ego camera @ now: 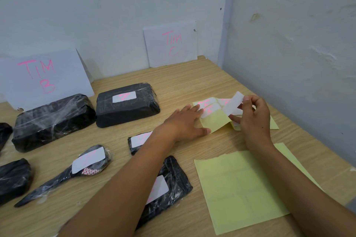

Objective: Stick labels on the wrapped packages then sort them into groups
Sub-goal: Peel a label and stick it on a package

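My right hand (254, 119) pinches a white label (234, 103) and holds it half peeled up from the yellow label sheet (215, 123). My left hand (185, 121) lies flat, fingers spread, pressing that sheet onto the table. Black wrapped packages lie to the left: a labelled block (127, 105), an unlabelled block (52, 121), a labelled brush-shaped package (77, 167), and two labelled flat packages (137, 140) (169, 184) partly hidden under my left forearm.
Paper signs reading "TIM B" (42, 77) and "TIM C" (171, 44) lean against the back wall. An empty yellow backing sheet (237, 188) lies under my right forearm. Two more dark packages (13, 177) sit at the left edge. A wall (289, 54) borders the wooden table (192, 77) on the right.
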